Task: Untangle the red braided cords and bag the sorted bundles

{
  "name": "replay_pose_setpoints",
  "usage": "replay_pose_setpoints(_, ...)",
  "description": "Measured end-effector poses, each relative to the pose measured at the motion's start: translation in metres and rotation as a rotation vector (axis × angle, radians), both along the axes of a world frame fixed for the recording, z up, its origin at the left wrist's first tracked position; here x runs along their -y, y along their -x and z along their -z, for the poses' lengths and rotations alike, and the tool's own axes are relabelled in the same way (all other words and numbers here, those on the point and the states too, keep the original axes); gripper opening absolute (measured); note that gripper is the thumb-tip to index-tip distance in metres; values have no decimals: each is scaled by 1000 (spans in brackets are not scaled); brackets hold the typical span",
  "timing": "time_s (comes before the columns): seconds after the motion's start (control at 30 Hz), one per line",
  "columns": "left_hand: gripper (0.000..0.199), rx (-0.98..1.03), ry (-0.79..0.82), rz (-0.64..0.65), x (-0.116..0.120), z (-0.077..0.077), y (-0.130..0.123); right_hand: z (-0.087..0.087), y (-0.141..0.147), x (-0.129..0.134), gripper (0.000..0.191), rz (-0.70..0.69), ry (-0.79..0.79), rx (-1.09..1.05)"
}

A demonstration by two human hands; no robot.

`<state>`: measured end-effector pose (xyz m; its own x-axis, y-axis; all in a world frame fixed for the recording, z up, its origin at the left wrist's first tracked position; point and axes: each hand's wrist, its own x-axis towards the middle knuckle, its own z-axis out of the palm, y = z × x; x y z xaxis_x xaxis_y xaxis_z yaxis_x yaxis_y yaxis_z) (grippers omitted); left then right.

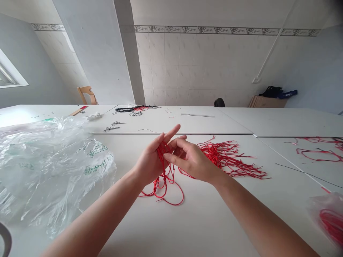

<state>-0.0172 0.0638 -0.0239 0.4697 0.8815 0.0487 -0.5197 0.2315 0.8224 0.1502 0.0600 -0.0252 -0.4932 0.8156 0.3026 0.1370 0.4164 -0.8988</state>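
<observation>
The left hand (150, 160) stands half open, fingers spread upward, with one bundle of red cord (164, 187) draped across it and hanging in loops toward 6 o'clock. The right hand (194, 160) curls over it, fingertips (164, 155) on the strands, though the overlap makes the exact grip hard to read. One tangled fringe of red cords (227, 159) lies at 1 o'clock on the counter (203, 225). One clear plastic bag (53, 171) sits at 9 o'clock, another (328, 217) holding red cord at 4 o'clock. Farther out lie two pairs of scissors (118, 123) at 11 o'clock and one black-and-red cord heap (135, 110) at 12 o'clock.
</observation>
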Motion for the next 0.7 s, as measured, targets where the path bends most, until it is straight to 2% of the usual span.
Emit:
replay_pose_setpoints(0.13, 51, 10, -5, -5, 0, 0, 0, 2, 2, 0, 20, -40, 27, -41)
replay_pose_setpoints(0.43, 50, -27, -25, -38, 4, -1, -4, 0, 4, 5, 25, 4, -9, -11)
replay_pose_setpoints(0.7, 50, -7, -30, -19, 4, 0, -4, 3, 4, 3, 19, 14, -22, -10)
